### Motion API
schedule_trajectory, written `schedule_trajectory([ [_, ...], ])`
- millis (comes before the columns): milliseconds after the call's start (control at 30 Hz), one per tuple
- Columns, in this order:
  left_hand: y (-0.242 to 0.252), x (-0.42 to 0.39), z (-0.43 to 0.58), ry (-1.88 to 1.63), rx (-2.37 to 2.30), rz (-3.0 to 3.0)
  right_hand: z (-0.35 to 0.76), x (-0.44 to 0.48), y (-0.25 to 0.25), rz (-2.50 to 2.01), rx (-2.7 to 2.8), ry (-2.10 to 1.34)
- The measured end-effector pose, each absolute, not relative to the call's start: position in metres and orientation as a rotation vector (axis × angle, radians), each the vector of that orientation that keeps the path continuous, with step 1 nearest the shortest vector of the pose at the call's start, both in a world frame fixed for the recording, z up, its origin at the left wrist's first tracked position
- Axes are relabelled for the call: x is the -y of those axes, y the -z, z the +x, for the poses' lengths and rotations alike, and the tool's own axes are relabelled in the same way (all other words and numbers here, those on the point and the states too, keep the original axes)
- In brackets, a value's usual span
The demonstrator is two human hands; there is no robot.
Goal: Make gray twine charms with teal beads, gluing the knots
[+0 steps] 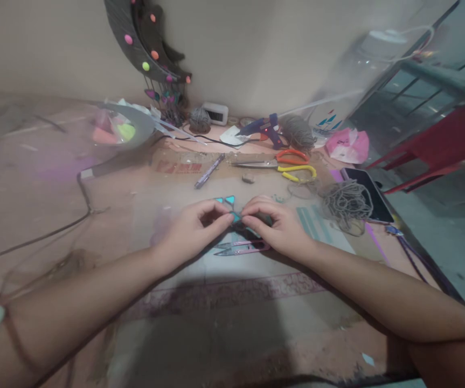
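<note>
My left hand (202,226) and my right hand (278,223) meet over the middle of the work surface. Thumb and fingers of each are pinched on a small turquoise piece with dark edging (235,217), one hand at either side. More turquoise pieces (229,200) show just behind the fingertips; how they join the held one is unclear. Directly below the hands lie thread snips (242,248), blades pointing left, their handle end close to my right hand. The fingers hide part of the turquoise work.
Behind the hands lie a pen (209,171), scissors with orange and yellow handles (276,164) and a glue gun (262,129) with its cord. Grey yarn (347,205) overlaps a phone (372,194) at right. A decorated crescent (135,48) hangs at the wall. A red chair (446,145) stands beyond.
</note>
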State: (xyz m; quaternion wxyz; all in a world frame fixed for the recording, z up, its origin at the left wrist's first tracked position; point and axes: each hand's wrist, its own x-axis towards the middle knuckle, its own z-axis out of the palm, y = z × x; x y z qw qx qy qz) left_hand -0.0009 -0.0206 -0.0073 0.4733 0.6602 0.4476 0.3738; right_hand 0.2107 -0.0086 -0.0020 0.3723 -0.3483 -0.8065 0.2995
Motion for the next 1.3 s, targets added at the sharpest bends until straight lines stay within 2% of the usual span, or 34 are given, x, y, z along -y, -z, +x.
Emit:
schedule_trajectory([
  [567, 0.005, 0.019, -0.001, -0.943, -1.077, 1.502, 0.215, 0.01, 0.004, -1.086, 2.004, -0.798],
  [767, 0.008, 0.019, -0.002, -0.955, -1.096, 1.467, 0.212, 0.008, 0.007, -0.947, 2.096, -0.733],
  [1100, 0.003, 0.019, -0.002, -1.028, -1.159, 1.418, 0.214, 0.012, 0.001, -1.079, 1.772, -1.116],
  [1300, 0.001, 0.02, -0.002, -1.04, -1.158, 1.393, 0.221, 0.009, 0.0, -1.009, 1.838, -1.048],
])
